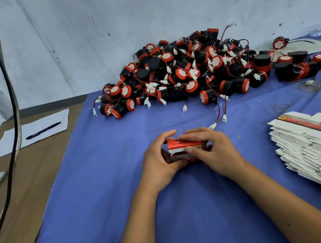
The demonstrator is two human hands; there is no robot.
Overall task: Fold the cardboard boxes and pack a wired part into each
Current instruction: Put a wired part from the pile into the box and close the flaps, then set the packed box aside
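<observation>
We see both hands meeting over one small red-and-white cardboard box (182, 149) at the middle of the blue cloth (106, 181) that covers the worktop. The left hand (161, 158) cups the box from its left side, fingers curled over the top edge and thumb underneath. The right hand (211, 149) grips it from the right — fingers lie across the red top panel, thumb presses on the white flap at the front. Whether a part is already inside the box we cannot tell. Behind the hands, against the pale backdrop (138, 10), sits a big heap of wired parts (199, 67): black round bodies with red rims and white faces, thin red and black leads ending in white plugs. Two leads trail out of the heap toward us, one plug (213, 126) lying just beside the right hand's fingers. At the right edge a stack of flat unfolded boxes (316, 150) rests on the cloth — white with red strips, fanned out. A few rubber bands (278, 107) lie between that stack and the heap. To the left the cloth ends at bare brown board (12, 206), with a white sheet (32, 132) carrying a black pen (43, 130). A dark cable (9, 98) hangs down across that side.
</observation>
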